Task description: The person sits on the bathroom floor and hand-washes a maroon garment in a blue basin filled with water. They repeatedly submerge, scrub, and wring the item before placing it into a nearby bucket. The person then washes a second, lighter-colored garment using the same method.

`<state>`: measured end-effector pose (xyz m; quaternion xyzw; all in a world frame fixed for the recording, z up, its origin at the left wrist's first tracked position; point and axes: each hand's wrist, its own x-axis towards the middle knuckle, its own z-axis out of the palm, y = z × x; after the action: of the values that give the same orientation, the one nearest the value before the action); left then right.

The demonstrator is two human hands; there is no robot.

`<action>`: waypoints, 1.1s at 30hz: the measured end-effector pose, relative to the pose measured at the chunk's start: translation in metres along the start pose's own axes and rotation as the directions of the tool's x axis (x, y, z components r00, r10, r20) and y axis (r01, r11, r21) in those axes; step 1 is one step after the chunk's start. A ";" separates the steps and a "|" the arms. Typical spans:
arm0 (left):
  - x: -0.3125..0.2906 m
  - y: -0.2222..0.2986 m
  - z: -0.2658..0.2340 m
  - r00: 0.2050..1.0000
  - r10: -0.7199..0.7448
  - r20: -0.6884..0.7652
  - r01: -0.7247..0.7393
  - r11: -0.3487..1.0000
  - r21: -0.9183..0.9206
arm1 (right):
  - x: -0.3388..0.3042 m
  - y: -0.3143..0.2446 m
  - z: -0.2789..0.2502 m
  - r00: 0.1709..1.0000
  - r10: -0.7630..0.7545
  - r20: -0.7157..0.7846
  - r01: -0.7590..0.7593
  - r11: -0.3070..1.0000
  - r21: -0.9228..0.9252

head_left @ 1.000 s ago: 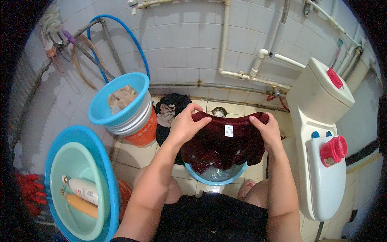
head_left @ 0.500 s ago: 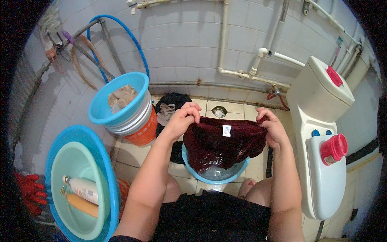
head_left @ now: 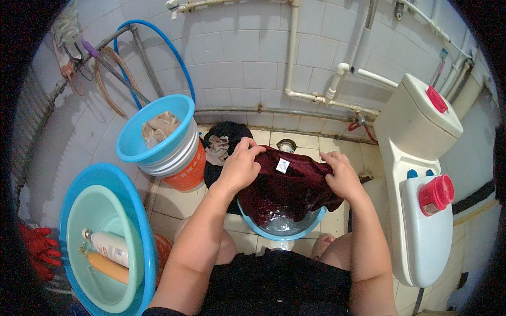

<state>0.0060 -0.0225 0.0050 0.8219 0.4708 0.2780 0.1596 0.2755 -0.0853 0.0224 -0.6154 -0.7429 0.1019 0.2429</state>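
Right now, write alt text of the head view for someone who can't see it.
The left hand and right hand hold a dark red garment with a white tag over a blue basin of water. At left, a pale green basin holds a white bottle; at right, a red jar sits on a closed toilet lid.

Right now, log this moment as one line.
Left hand: pinches maroon garment; right hand: pinches same garment; below: blue basin; white tag: visible

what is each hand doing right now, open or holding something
Left hand: closed, holding the dark red garment by its edge.
Right hand: closed, holding its other side.
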 end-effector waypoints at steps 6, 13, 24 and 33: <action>0.000 -0.007 0.005 1.000 -0.026 -0.011 0.025 0.999 -0.023 | 0.001 -0.020 -0.008 0.979 -0.125 0.158 0.077 0.957 0.280; -0.001 0.002 0.008 0.998 0.001 0.062 -0.005 0.998 0.059 | -0.002 -0.007 0.023 0.980 -0.039 0.194 0.071 0.985 -0.160; 0.003 -0.018 0.008 0.993 -0.055 0.108 0.051 0.998 0.046 | 0.000 -0.012 0.014 0.966 -0.001 0.258 0.024 0.996 -0.088; 0.010 -0.023 -0.003 0.944 -0.172 0.280 0.249 0.930 -0.269 | 0.005 -0.002 -0.003 0.975 0.053 0.214 -0.046 0.998 -0.035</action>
<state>-0.0080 -0.0021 -0.0018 0.7608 0.4851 0.2207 0.3703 0.2750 -0.0818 0.0273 -0.6227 -0.7506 0.1626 0.1495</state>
